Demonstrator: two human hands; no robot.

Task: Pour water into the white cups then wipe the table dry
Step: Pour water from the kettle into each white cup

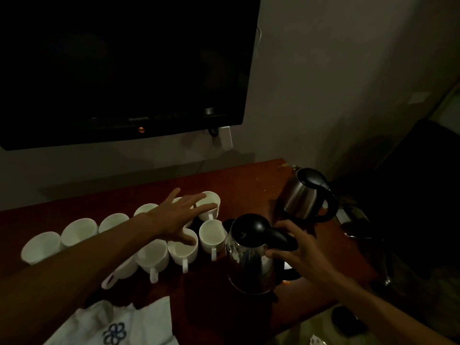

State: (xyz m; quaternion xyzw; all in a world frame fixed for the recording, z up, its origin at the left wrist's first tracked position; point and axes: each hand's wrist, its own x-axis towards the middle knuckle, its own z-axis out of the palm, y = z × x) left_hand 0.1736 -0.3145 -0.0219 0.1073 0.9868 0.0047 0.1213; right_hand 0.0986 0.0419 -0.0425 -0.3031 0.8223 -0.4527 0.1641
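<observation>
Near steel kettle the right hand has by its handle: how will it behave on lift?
Likely rigid: the near kettle has a steel body. It probably swings spout-down, since the right hand grips the handle off to one side. Weight depends on the water inside, which the closed lid hides.

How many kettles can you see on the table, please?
2. The near kettle stands in front, its handle gripped by the right hand; the far kettle stands behind it, near the table's right end.
</observation>
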